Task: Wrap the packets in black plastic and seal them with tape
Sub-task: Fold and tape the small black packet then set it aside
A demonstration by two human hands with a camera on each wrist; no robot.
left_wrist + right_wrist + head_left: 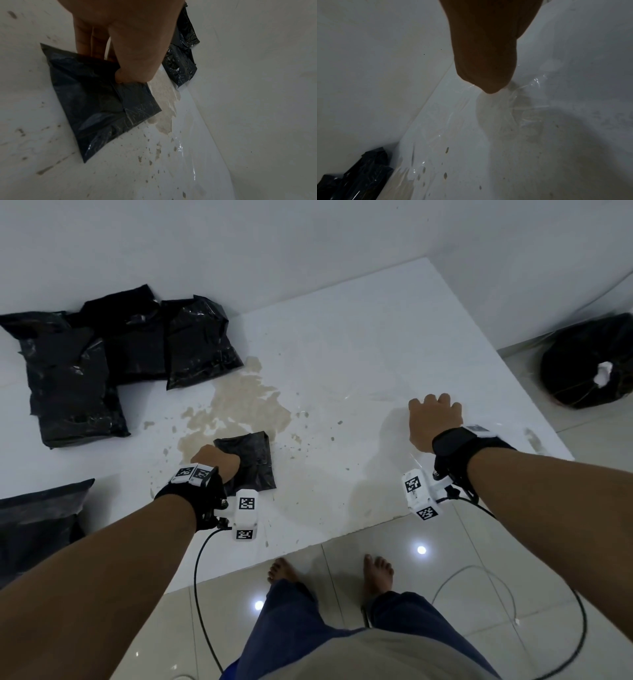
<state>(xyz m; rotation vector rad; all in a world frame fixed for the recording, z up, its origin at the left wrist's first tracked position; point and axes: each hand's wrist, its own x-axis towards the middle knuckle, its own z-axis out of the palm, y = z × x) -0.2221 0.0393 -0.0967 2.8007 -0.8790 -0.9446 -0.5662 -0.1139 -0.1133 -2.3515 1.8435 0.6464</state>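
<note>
A small packet wrapped in black plastic (255,460) (96,101) lies on the white table (376,337), with clear tape glinting over its corner. My left hand (214,462) (130,47) grips its near edge, thumb on top and fingers behind. My right hand (433,419) (484,54) sits knuckles-up further right on the table, fingers curled. A strip of clear tape (527,86) (190,155) comes out from under its fingertips and runs along the table towards the packet. Several wrapped black packets (120,350) (181,65) (356,180) are piled at the back left.
Another black package (37,518) lies at the table's left edge. A brownish stain (246,405) spreads behind the small packet. A large black bag (582,364) with a white tear sits on the tiled floor at right. Cables (507,587) trail by my bare feet.
</note>
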